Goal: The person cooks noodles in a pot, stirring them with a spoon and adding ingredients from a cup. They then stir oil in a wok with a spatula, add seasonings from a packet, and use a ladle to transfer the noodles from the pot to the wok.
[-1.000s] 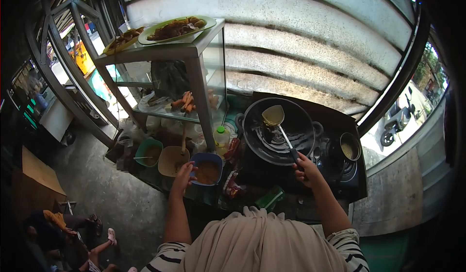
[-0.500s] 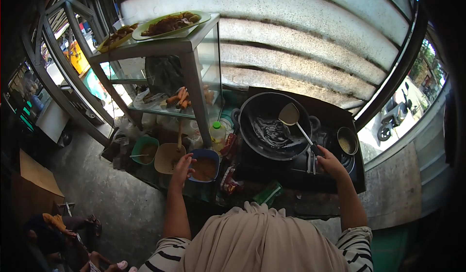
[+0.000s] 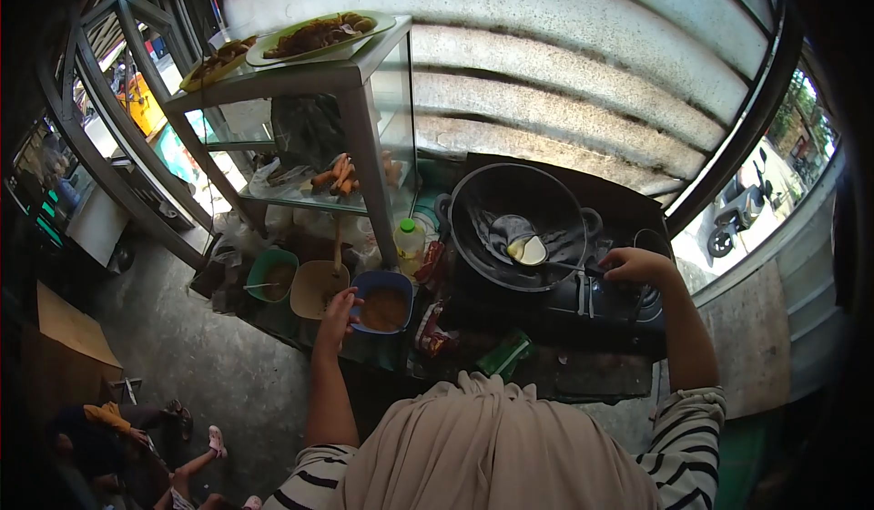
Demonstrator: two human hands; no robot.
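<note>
My right hand (image 3: 635,266) is closed around the dark handle of a wok spatula (image 3: 528,250). The pale blade is down inside a large black wok (image 3: 478,269), where the wok's bottom looks wet and shiny. My left hand (image 3: 337,319) is beside a blue bowl (image 3: 383,280) of brown-orange contents, its fingers partly spread, with the fingertips right at the bowl's left rim. Left of it stand a beige bowl (image 3: 308,278) with a wooden handle in it and a green bowl (image 3: 264,267) with a spoon.
A glass display case (image 3: 350,82) with fried food rises behind the bowls, plates (image 3: 309,45) on top. A green-capped bottle (image 3: 410,241) and red packets (image 3: 430,328) stand between bowls and stove. A green packet (image 3: 505,355) lies in front. A person (image 3: 118,428) sits at lower left.
The spatula's blade has gone from the wok's upper right down to its lower middle, and my right hand has shifted up and right. My left hand has shifted slightly left.
</note>
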